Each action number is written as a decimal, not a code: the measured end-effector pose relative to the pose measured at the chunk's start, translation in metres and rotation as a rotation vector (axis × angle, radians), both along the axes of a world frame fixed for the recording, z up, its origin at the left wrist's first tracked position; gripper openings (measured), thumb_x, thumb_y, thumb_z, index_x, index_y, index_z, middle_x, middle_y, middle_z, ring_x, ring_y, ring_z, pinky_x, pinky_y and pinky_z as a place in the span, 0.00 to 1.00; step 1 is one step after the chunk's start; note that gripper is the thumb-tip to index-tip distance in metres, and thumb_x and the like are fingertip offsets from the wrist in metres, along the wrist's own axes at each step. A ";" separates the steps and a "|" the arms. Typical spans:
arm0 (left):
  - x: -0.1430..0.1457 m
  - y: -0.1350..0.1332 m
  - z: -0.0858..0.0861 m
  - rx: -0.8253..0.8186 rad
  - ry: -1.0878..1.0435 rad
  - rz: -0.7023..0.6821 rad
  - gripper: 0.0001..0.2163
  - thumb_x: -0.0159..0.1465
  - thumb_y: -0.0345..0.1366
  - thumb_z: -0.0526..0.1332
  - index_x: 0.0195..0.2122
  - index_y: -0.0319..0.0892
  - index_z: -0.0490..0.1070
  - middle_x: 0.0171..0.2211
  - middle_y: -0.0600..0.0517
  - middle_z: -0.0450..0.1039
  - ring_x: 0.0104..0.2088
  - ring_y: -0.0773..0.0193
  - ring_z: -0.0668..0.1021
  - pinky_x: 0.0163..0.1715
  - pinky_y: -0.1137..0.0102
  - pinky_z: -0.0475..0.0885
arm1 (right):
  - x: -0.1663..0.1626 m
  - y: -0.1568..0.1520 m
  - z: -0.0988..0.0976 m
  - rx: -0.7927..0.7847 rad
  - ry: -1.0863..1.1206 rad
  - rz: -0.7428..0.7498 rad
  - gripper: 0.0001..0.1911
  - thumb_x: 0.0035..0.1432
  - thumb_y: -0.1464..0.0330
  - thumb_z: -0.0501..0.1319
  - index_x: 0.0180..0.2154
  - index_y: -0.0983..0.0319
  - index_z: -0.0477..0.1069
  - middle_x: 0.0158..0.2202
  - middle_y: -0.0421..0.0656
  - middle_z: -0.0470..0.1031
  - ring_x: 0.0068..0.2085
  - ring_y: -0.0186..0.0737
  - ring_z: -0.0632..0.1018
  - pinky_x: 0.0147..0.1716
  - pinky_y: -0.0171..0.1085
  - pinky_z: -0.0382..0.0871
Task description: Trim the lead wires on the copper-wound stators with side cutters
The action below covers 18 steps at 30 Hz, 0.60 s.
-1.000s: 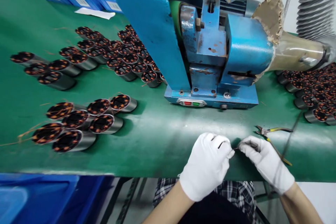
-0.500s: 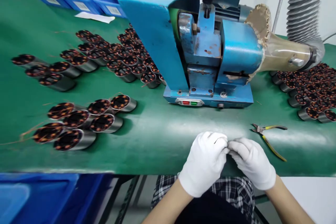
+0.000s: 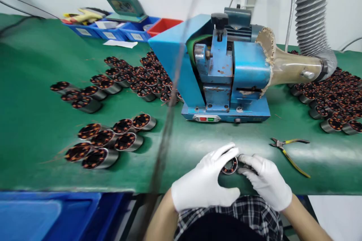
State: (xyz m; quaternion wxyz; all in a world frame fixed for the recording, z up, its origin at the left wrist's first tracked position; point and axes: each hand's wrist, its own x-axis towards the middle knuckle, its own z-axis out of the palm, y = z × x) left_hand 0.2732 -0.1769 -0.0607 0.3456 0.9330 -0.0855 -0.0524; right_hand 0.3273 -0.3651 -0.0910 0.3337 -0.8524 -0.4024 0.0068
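Note:
A motor stator [image 3: 229, 166], a metal ring with copper windings inside, is between my gloved hands near the table's front edge. My left hand [image 3: 210, 180] is open, its thumb spread wide, with its fingers reaching over the stator's upper left side and hiding part of it. Curled fingertips of my right hand [image 3: 261, 177] meet at the stator's right rim and appear to grip it. To the right of that hand lie diagonal cutters [image 3: 291, 154] with yellow handles, jaws apart.
A blue belt grinding machine [image 3: 223, 83] with a grey exhaust hose [image 3: 313, 11] stands ahead. Several more stators [image 3: 128, 142] are grouped at left, others [image 3: 333, 101] at right. Blue bins [image 3: 135, 35] and a red bin [image 3: 166, 26] line the back. A blurred dark cord [image 3: 169, 120] crosses the view.
My hands were pinched close together; the left has opened and its thumb spread, revealing the stator. The camera view has shifted, so the bench appears lower and further right on the left side.

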 end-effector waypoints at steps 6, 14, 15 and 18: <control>0.007 -0.015 -0.022 0.000 -0.222 0.223 0.19 0.54 0.37 0.64 0.47 0.42 0.67 0.53 0.42 0.68 0.48 0.51 0.75 0.47 0.53 0.72 | 0.009 -0.001 -0.002 0.086 0.050 -0.054 0.13 0.63 0.72 0.50 0.42 0.60 0.73 0.28 0.43 0.69 0.28 0.39 0.75 0.28 0.35 0.71; 0.004 -0.040 0.001 -0.319 -0.333 0.251 0.18 0.54 0.33 0.64 0.45 0.43 0.63 0.40 0.48 0.75 0.41 0.58 0.79 0.42 0.63 0.77 | 0.007 -0.008 0.045 0.237 0.306 -0.160 0.08 0.55 0.73 0.57 0.27 0.59 0.72 0.24 0.39 0.70 0.26 0.35 0.73 0.26 0.32 0.69; 0.001 -0.039 0.005 -0.332 -0.329 0.246 0.16 0.55 0.33 0.63 0.44 0.44 0.64 0.41 0.48 0.74 0.40 0.59 0.79 0.41 0.64 0.78 | 0.005 -0.006 0.051 0.246 0.383 -0.195 0.08 0.55 0.73 0.57 0.25 0.59 0.71 0.23 0.38 0.69 0.26 0.35 0.72 0.26 0.32 0.68; -0.008 -0.033 0.018 -0.293 -0.334 0.211 0.05 0.59 0.37 0.61 0.35 0.45 0.67 0.45 0.47 0.72 0.40 0.60 0.79 0.37 0.68 0.79 | 0.001 -0.003 0.066 0.215 0.487 -0.242 0.09 0.54 0.71 0.57 0.23 0.60 0.70 0.23 0.39 0.69 0.26 0.36 0.71 0.27 0.33 0.66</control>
